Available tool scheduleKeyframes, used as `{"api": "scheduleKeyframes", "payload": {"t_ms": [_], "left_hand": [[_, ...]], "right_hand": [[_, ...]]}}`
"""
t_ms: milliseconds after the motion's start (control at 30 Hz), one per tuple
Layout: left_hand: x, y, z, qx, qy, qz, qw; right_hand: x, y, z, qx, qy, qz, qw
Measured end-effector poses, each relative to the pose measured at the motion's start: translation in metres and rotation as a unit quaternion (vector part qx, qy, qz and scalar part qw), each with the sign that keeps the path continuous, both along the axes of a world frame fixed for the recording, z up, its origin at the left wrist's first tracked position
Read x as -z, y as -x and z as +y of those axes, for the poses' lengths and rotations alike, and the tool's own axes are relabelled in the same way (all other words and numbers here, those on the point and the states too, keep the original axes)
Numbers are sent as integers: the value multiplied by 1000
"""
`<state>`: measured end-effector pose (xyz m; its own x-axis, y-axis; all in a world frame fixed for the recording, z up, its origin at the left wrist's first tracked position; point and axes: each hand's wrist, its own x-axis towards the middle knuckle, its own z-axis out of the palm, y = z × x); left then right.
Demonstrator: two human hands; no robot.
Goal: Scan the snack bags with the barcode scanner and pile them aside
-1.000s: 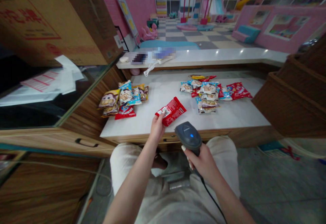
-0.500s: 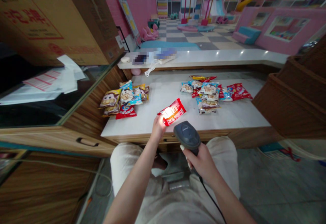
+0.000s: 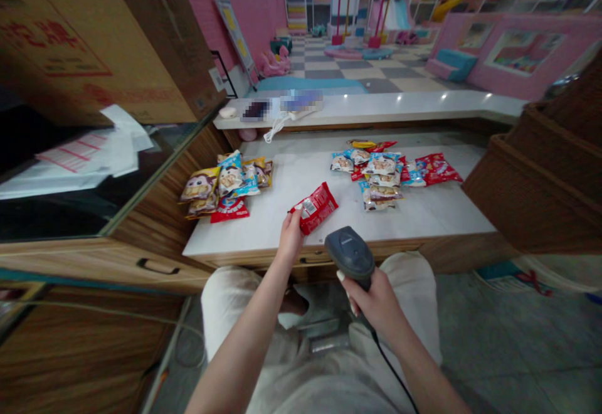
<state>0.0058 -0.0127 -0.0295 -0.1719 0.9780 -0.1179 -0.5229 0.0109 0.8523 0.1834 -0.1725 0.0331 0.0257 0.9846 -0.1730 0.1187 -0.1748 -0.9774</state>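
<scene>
The left hand (image 3: 291, 237) pinches the corner of a red snack packet (image 3: 316, 208); the right hand (image 3: 379, 301) closes tightly around a dark grey barcode scanner (image 3: 348, 253) near the white counter (image 3: 301, 172).

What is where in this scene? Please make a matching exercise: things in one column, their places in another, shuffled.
1. Red snack packet
2. Barcode scanner
3. Cardboard box
4. Pile of snack packets

A. On the white counter, right side
B. In the right hand
C. Pinched in the left hand
D. Upper left of the view

Pairs: 1C, 2B, 3D, 4A
</scene>
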Motion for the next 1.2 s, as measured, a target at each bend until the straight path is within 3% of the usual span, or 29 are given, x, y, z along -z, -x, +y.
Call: {"api": "scheduleKeyframes", "payload": {"t_ms": [100, 200, 300, 400, 533, 667, 767, 900, 1100, 1200], "left_hand": [[-3, -10, 10, -11, -2, 58, 998], [-12, -30, 30, -23, -64, 178, 982], [-19, -62, 54, 4, -145, 333, 932], [-17, -97, 73, 56, -194, 442, 874], [-5, -128, 80, 110, -236, 508, 821], [-1, -128, 72, 117, -240, 513, 816], [-4, -104, 64, 93, -256, 509, 817], [-9, -37, 55, 22, -258, 557, 789], [-41, 92, 54, -149, -141, 683, 701], [-59, 137, 57, -196, -42, 736, 647]], "right_hand": [[0, -7, -1, 12, 4, 6, 1000], [1, -15, -2, 25, 3, 12, 1000], [0, -23, -2, 43, 10, 16, 999], [1, -29, -3, 56, 10, 9, 998], [4, -35, -4, 62, 5, -2, 998], [7, -38, -5, 53, 9, -6, 999], [7, -36, -5, 26, 11, 0, 1000], [9, -30, -5, 27, 2, -6, 1000], [22, -22, -2, -22, 0, 8, 1000], [26, -18, -2, -37, -6, 3, 999]]}}
